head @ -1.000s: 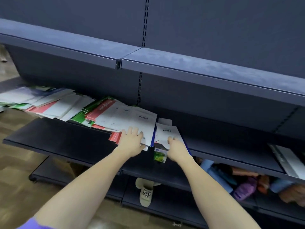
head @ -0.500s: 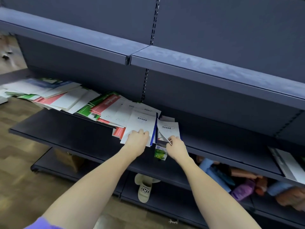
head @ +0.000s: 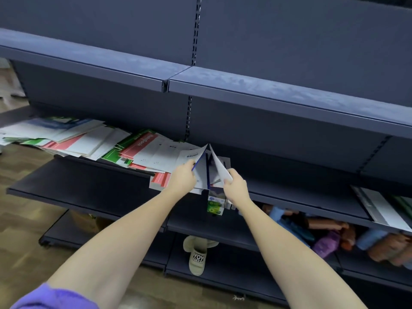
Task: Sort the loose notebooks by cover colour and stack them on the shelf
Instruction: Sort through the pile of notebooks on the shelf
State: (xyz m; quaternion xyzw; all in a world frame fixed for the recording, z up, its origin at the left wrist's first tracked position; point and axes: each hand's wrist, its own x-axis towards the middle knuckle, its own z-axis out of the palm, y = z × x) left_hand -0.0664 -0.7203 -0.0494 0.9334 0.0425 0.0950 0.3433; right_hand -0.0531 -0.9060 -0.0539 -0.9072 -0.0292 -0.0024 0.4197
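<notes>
A long spread of loose notebooks, with red, green, blue and white faces, lies along the dark middle shelf. At its right end my left hand grips a white-backed notebook with a blue edge and tilts its near edge up. Beside it my right hand pinches another white-faced notebook, also lifted. The two raised notebooks lean together at their far ends like a tent. More white and blue notebooks lie beneath them.
An upper shelf overhangs the notebooks. A white notebook lies on the middle shelf at far right. Below are a small green-and-white box, coloured rolls and a beige slipper. Wooden floor shows at left.
Both hands went from resting flat on the notebooks to gripping one each and lifting the near edges, so the two now stand tilted against each other.
</notes>
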